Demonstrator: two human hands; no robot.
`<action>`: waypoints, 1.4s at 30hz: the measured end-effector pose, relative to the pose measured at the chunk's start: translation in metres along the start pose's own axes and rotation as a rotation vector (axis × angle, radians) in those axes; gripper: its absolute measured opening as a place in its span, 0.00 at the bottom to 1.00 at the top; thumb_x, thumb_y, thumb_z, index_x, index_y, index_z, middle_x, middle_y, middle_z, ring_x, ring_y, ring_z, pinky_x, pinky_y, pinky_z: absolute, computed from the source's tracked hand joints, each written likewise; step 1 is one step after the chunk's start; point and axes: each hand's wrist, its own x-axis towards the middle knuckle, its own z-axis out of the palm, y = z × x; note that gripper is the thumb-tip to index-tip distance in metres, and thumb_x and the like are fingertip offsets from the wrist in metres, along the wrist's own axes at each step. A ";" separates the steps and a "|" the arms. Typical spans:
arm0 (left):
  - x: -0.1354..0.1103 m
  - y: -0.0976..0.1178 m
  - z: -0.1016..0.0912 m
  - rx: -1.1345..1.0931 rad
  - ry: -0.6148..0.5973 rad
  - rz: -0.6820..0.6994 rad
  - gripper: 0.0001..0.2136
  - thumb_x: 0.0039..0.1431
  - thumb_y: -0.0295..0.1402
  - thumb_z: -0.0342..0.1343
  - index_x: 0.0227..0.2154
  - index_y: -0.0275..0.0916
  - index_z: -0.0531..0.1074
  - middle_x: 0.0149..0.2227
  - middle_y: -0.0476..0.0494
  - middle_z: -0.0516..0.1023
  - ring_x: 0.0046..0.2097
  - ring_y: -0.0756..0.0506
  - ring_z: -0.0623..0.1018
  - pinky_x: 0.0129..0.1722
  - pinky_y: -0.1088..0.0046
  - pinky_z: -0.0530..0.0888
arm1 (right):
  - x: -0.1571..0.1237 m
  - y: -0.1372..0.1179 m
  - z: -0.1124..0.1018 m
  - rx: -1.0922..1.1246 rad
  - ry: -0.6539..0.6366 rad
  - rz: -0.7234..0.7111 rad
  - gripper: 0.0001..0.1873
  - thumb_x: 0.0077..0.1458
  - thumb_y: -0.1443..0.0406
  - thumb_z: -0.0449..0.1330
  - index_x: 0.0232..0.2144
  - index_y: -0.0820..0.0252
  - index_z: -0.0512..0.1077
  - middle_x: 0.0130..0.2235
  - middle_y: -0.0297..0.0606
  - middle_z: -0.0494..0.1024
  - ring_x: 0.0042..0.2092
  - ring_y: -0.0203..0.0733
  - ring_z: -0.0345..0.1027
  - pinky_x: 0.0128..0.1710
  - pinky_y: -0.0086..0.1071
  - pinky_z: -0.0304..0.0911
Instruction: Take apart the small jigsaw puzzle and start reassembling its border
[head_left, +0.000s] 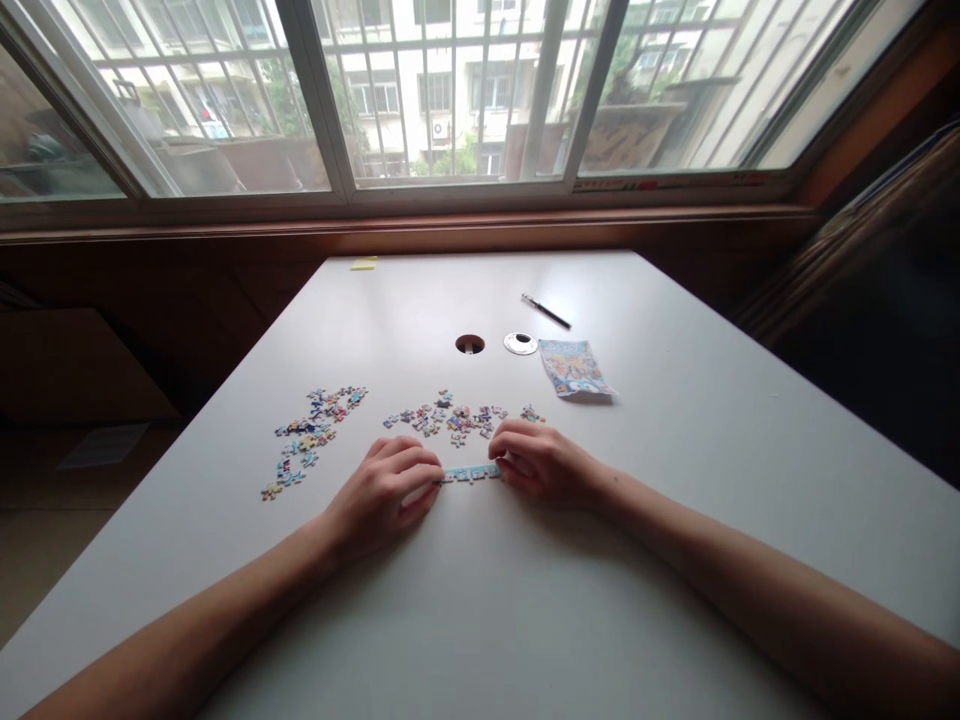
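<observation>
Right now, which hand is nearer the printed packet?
Right. The right hand lies just below-left of the printed packet; the left hand sits farther left, across the joined strip.

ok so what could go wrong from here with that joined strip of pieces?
1. The joined strip is thin, and the left hand and right hand touch only its ends; pushing inward could buckle it or pop a joint.
2. Loose pieces lie just beyond the knuckles; a sweep of either hand could scatter them.
3. The cable hole in the table is open, its cover beside it; a flicked piece might drop in.
</observation>
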 end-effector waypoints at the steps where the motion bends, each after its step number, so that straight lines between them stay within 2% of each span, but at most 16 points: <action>1: 0.000 0.001 0.000 -0.008 -0.004 0.004 0.05 0.65 0.26 0.54 0.39 0.41 0.74 0.42 0.46 0.80 0.48 0.44 0.73 0.51 0.63 0.67 | -0.001 -0.003 -0.001 -0.013 -0.011 -0.026 0.07 0.58 0.72 0.55 0.37 0.60 0.71 0.37 0.40 0.72 0.35 0.37 0.64 0.36 0.31 0.64; 5: 0.002 0.002 0.000 -0.032 -0.012 0.010 0.06 0.67 0.26 0.52 0.38 0.40 0.74 0.41 0.46 0.80 0.46 0.46 0.74 0.49 0.65 0.66 | -0.013 -0.016 -0.006 -0.103 -0.135 -0.100 0.15 0.60 0.69 0.56 0.49 0.58 0.70 0.46 0.45 0.73 0.44 0.43 0.66 0.45 0.38 0.67; 10: 0.007 0.002 0.003 -0.055 -0.018 0.008 0.07 0.67 0.26 0.50 0.39 0.38 0.73 0.41 0.43 0.78 0.45 0.46 0.74 0.47 0.66 0.68 | -0.023 -0.029 -0.009 -0.223 -0.158 -0.051 0.22 0.61 0.68 0.55 0.58 0.58 0.66 0.49 0.47 0.71 0.47 0.47 0.64 0.47 0.42 0.68; 19: 0.010 0.002 0.009 -0.016 -0.023 0.017 0.09 0.65 0.23 0.49 0.40 0.38 0.72 0.41 0.41 0.76 0.43 0.45 0.73 0.46 0.65 0.70 | -0.022 -0.030 -0.009 -0.227 -0.161 -0.054 0.20 0.61 0.69 0.54 0.56 0.61 0.67 0.46 0.47 0.71 0.45 0.46 0.64 0.46 0.41 0.68; 23: 0.008 0.001 0.007 -0.015 -0.006 0.107 0.15 0.62 0.21 0.49 0.48 0.40 0.71 0.47 0.39 0.75 0.49 0.43 0.73 0.50 0.63 0.71 | -0.023 -0.030 -0.009 -0.222 -0.166 -0.040 0.20 0.61 0.70 0.53 0.55 0.61 0.67 0.47 0.48 0.71 0.45 0.47 0.64 0.46 0.42 0.67; 27: 0.009 0.004 0.005 -0.027 -0.064 0.205 0.20 0.62 0.22 0.50 0.56 0.41 0.68 0.52 0.38 0.75 0.52 0.42 0.72 0.53 0.62 0.70 | -0.023 -0.029 -0.010 -0.211 -0.169 -0.029 0.19 0.60 0.70 0.54 0.54 0.61 0.67 0.47 0.47 0.71 0.45 0.46 0.63 0.46 0.42 0.67; 36: 0.010 0.008 0.002 0.006 -0.140 0.167 0.22 0.62 0.25 0.51 0.59 0.40 0.66 0.55 0.38 0.73 0.54 0.40 0.71 0.54 0.60 0.67 | -0.024 -0.026 -0.006 -0.183 -0.163 -0.037 0.21 0.60 0.70 0.53 0.56 0.61 0.66 0.48 0.48 0.70 0.46 0.48 0.63 0.46 0.44 0.67; 42: 0.009 0.007 0.002 0.017 -0.148 0.172 0.24 0.61 0.26 0.51 0.61 0.42 0.64 0.58 0.39 0.72 0.55 0.40 0.70 0.57 0.59 0.66 | -0.023 -0.027 -0.006 -0.176 -0.143 -0.013 0.19 0.60 0.70 0.53 0.54 0.61 0.67 0.47 0.48 0.71 0.46 0.47 0.64 0.46 0.43 0.68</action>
